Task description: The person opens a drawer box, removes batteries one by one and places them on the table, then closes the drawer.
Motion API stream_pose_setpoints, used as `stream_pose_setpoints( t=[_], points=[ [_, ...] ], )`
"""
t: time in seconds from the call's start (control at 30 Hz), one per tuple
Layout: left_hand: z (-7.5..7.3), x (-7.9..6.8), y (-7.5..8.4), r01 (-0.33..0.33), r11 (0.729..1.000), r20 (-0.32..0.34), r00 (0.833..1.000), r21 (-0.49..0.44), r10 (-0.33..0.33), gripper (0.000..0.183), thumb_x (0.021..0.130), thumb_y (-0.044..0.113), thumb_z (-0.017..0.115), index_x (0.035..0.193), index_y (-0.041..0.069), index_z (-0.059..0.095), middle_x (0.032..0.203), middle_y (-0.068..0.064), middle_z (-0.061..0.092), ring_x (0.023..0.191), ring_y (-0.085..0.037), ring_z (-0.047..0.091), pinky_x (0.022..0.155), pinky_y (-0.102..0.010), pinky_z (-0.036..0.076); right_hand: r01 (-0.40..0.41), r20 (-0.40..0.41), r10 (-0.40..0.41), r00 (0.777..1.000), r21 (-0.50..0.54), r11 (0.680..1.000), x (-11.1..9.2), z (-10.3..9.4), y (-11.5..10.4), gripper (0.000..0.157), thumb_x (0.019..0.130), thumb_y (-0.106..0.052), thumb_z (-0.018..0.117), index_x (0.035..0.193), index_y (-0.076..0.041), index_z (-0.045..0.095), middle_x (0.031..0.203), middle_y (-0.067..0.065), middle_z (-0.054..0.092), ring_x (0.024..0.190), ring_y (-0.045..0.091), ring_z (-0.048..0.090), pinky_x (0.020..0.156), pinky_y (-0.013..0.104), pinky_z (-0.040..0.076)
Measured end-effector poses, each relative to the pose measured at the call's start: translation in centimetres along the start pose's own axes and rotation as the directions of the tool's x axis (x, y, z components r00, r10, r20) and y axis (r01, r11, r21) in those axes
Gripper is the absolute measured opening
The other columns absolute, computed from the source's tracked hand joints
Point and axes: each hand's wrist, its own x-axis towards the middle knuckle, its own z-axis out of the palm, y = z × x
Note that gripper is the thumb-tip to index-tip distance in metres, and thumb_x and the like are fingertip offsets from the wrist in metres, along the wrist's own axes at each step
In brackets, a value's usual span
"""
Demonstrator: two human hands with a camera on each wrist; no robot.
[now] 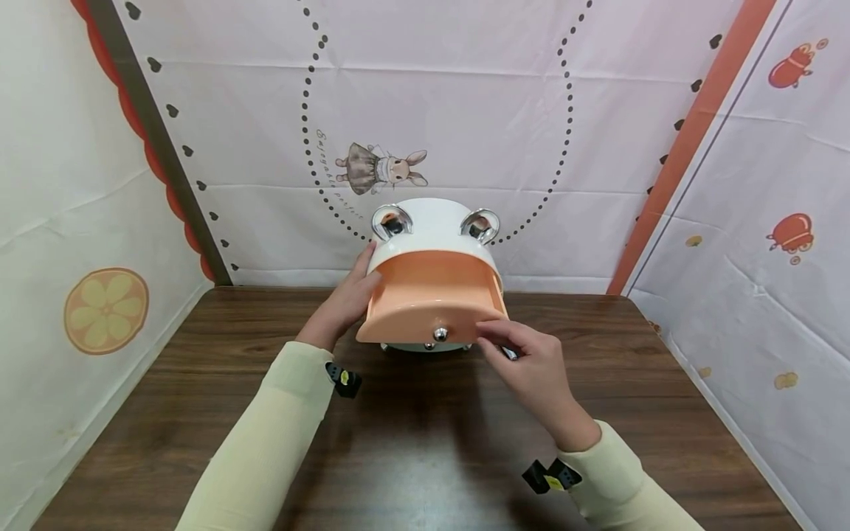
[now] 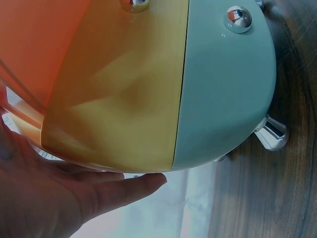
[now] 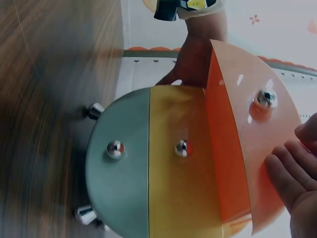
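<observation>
A frog-shaped drawer cabinet (image 1: 434, 225), white on top with chrome ring eyes, stands on the table. Its upper orange drawer (image 1: 405, 321) is pulled out and shows a bare inside. My left hand (image 1: 345, 302) rests along the cabinet's left side; in the left wrist view its fingers (image 2: 126, 191) lie nearly straight against that side. At the drawer front's right part, my right hand (image 1: 524, 361) touches with its fingertips. The right wrist view shows those fingers (image 3: 285, 173) against the orange face, beside its round knob (image 3: 266, 99).
Below the orange drawer are a yellow drawer front (image 3: 183, 193) and a green one (image 3: 119, 183), each with a chrome knob. Short chrome feet (image 2: 272, 133) lift the cabinet off the dark wood table (image 1: 412, 457). Printed cloth (image 1: 465, 133) hangs behind and at both sides.
</observation>
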Motion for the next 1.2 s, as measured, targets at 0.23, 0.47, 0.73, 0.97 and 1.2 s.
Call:
stream_pose_setpoints(
  t=[0.23,0.47,0.73,0.97,1.2],
  points=[
    [-0.1,0.2,-0.1,0.017,1.000,0.004,1.000,-0.007,-0.017,0.070,0.087,0.032,0.037,0.143,0.043,-0.004,0.154,0.005,-0.001,0.140,-0.019,0.003,0.112,-0.049,0.012,0.088,-0.037,-0.089,0.995,-0.016,0.996,0.3,1.8,-0.6,0.022,0.075,-0.009,0.071,0.097,-0.011,0.070,0.094,0.000,0.070,0.084,0.007,0.065,0.072,0.014,0.050],
    [-0.2,-0.1,-0.3,0.008,1.000,0.028,1.000,-0.026,-0.007,0.064,0.092,0.040,0.034,0.143,0.042,-0.004,0.154,0.005,-0.002,0.141,-0.021,0.003,0.111,-0.051,0.011,0.171,-0.064,-0.178,0.982,-0.100,0.980,0.5,3.7,-1.5,0.025,0.072,-0.010,0.074,0.096,-0.010,0.070,0.092,0.000,0.069,0.088,0.011,0.062,0.076,0.016,0.047],
    [-0.2,-0.2,-0.7,-0.022,0.999,0.050,0.998,-0.047,0.024,0.065,0.089,0.058,0.034,0.140,0.048,-0.005,0.154,0.007,-0.003,0.141,-0.021,0.001,0.111,-0.052,0.010,0.252,-0.114,-0.287,0.951,-0.249,0.935,0.1,5.1,-1.7,0.026,0.069,-0.010,0.075,0.095,-0.010,0.070,0.095,0.003,0.063,0.087,0.013,0.060,0.073,0.025,0.049],
    [-0.3,-0.5,-0.3,-0.009,0.999,0.063,0.998,-0.054,0.012,0.069,0.088,0.061,0.033,0.142,0.043,-0.006,0.154,0.007,-0.005,0.141,-0.021,-0.002,0.111,-0.054,0.008,0.368,-0.133,-0.428,0.894,-0.328,0.870,0.7,5.7,-1.9,0.024,0.066,-0.002,0.075,0.089,-0.005,0.070,0.093,0.007,0.064,0.089,0.019,0.060,0.078,0.027,0.049],
    [-0.4,-1.9,1.3,0.011,0.994,0.107,0.994,-0.109,0.001,0.068,0.093,0.052,0.032,0.144,0.037,-0.009,0.154,0.001,-0.008,0.141,-0.025,-0.002,0.110,-0.055,0.010,0.387,-0.131,-0.454,0.881,-0.352,0.852,1.0,5.6,-1.4,0.025,0.065,-0.001,0.075,0.089,-0.005,0.070,0.093,0.007,0.064,0.089,0.020,0.060,0.079,0.028,0.048]
  ],
)
